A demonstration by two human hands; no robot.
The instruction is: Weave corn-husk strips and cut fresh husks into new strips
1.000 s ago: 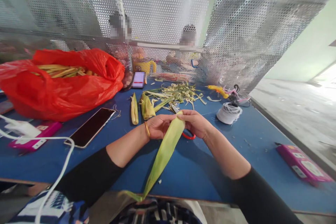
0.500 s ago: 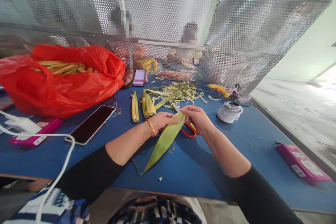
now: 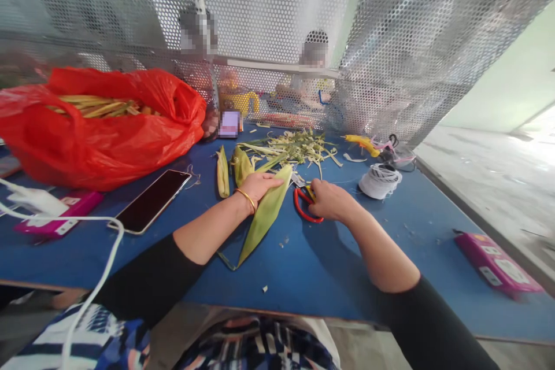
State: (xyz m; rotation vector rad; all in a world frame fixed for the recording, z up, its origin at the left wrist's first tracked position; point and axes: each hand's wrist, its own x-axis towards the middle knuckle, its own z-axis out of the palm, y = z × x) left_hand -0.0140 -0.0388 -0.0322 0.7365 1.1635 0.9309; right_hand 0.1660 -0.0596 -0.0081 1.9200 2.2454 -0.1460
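Note:
A long green husk leaf [image 3: 265, 219] hangs from my left hand [image 3: 259, 186], its upper end between thumb and fingers and its tip pointing down toward the table's front. My right hand [image 3: 330, 199] is closed on the handles of red-handled scissors [image 3: 307, 211], whose short metal blades lie beside the leaf's top edge. Two folded husk bundles, one slim [image 3: 222, 172] and one thicker [image 3: 241, 167], lie left of the leaf, the thicker partly behind my left hand. Behind them spreads a pile of cut husk strips [image 3: 299, 147].
On the blue table [image 3: 312, 277] are a red bag of husks [image 3: 104, 150], a black phone [image 3: 151, 201], white string [image 3: 380, 181], yellow cutters [image 3: 362, 143] and pink packs [image 3: 496, 263]. A perforated metal screen [image 3: 277, 23] stands behind; people show through it.
My right hand has let go of the leaf's top and closed on the scissors' handles. The leaf and my left hand have shifted slightly left.

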